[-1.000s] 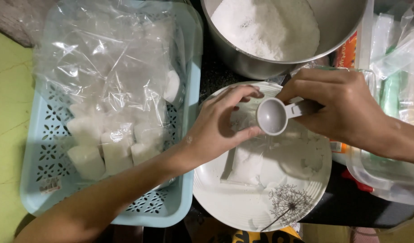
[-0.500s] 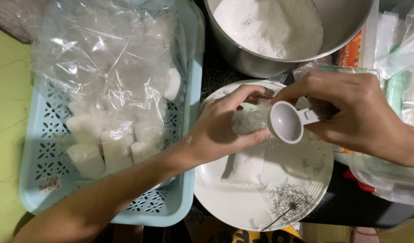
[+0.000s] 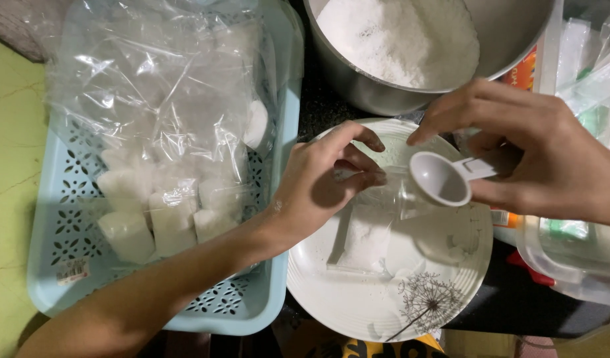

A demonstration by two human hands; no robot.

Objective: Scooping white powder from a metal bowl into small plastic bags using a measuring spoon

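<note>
A: What is seen about the hands, from the largest thing down?

B: A pale blue perforated basket point(image 3: 86, 292) is seen to the outside of the left hand point(image 3: 321, 192), filled with clear plastic bags point(image 3: 159, 93) and small white filled packets point(image 3: 156, 219). A steel pot point(image 3: 384, 99) of white powder point(image 3: 397, 36) is placed just beyond both hands. A white plate point(image 3: 358, 305) with a dandelion print is set beneath them on the dark desk point(image 3: 537, 311).

A: And what is held?

B: A small clear bag point(image 3: 368, 232) is pinched at its mouth by the left hand, fingers narrowed round the opening; its partly filled lower end is laid on the plate below that hand. A white measuring spoon point(image 3: 444, 179) is gripped by its handle in the right hand point(image 3: 537, 159), and its bowl is seen to be empty.

A: What has changed in the last second?

B: The spoon has been drawn away from the bag's mouth toward the right hand's own side and somewhat toward the pot, and the index finger of that hand has been lifted clear. The bag has been kept in place. It is judged that a scoop has been emptied into the bag and the spoon freed for more powder.
</note>
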